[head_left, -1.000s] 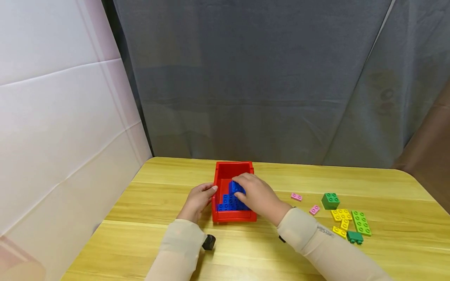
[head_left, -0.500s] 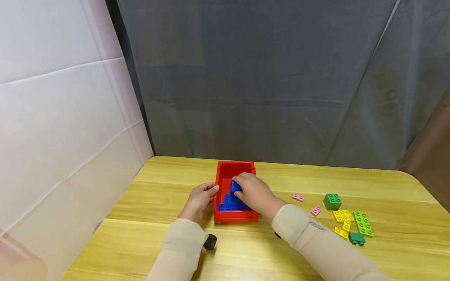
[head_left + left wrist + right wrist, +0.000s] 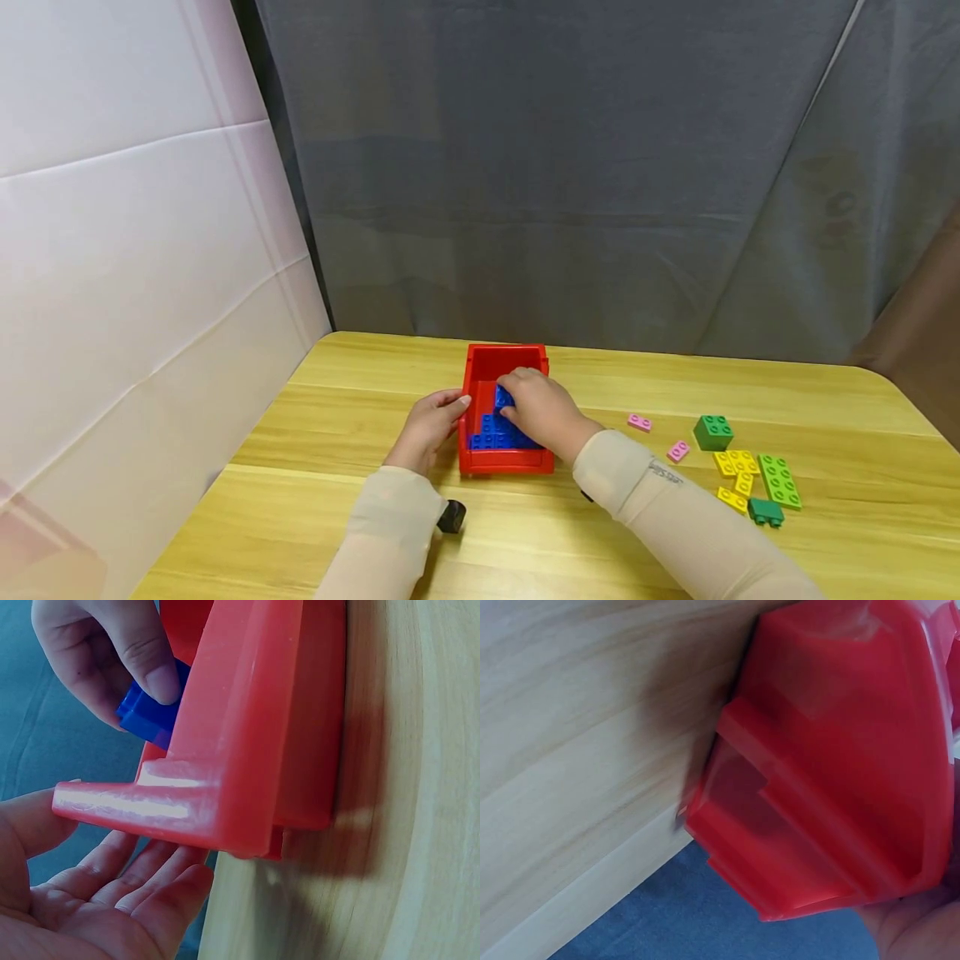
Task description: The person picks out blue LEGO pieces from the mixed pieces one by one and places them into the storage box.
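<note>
A red plastic bin (image 3: 506, 461) stands on the wooden table with several blue toy building bricks (image 3: 487, 440) in its front part. My left hand (image 3: 424, 425) holds the bin's left wall, thumb at the rim and the other fingers outside, as the left wrist view of this hand (image 3: 105, 892) shows. Reaching over the right wall, my right hand (image 3: 546, 410) grips a blue brick (image 3: 502, 398) inside the bin. That blue brick (image 3: 154, 716) appears tilted between thumb and fingers in the left wrist view. In the right wrist view the bin's outer wall (image 3: 855, 742) hides the bricks.
Right of the bin lie pink bricks (image 3: 640, 422), a green block (image 3: 713, 432), yellow bricks (image 3: 737, 462), a light green brick (image 3: 780, 482) and a dark green brick (image 3: 766, 512). A grey curtain (image 3: 510, 183) hangs behind the table.
My right wrist and forearm have swung slightly to the left, with the hand still gripping the blue brick. The left hand keeps its hold on the bin. The head view has shifted slightly.
</note>
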The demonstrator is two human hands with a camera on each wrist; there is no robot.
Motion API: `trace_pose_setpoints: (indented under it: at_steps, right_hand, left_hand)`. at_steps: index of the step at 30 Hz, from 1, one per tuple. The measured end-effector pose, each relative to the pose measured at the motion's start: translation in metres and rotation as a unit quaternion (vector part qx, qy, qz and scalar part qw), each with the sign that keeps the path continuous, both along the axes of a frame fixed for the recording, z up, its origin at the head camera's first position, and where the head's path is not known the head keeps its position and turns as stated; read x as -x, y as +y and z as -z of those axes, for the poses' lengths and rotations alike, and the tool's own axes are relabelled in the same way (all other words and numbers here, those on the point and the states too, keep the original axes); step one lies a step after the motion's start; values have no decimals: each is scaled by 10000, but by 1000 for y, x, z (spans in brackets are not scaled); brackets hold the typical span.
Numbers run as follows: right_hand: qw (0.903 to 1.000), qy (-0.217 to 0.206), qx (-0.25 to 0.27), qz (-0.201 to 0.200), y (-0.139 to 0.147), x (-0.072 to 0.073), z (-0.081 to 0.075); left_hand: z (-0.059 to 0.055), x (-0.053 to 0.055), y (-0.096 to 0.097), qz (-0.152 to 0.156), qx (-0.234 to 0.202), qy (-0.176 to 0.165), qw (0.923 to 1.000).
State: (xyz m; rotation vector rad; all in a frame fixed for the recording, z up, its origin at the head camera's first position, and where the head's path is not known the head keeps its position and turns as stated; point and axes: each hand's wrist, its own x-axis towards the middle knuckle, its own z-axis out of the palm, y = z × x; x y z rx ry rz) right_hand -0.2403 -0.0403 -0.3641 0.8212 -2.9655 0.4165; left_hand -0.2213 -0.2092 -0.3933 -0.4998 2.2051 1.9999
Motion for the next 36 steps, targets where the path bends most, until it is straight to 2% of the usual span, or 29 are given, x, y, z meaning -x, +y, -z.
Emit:
trace_pose_setpoints:
  at_steps: [5,14,22,36]
  right_hand:
    - [10000,48,-47,27,-2,3,2]
    - [9994,-105,-315,100,-8,5,1]
    - [9991,-69,-414,30,-11,7,1]
    - [9972,-82,-745,23,-15,14,6]
  left_hand:
    - [0,0,0,19,-4,12,10000]
    - [-1,-1,0,2,14,-43,10000]
    - [-1,-2,0,39,5,74,10000]
    - [-2,-2,-1,-12,36,-53,10000]
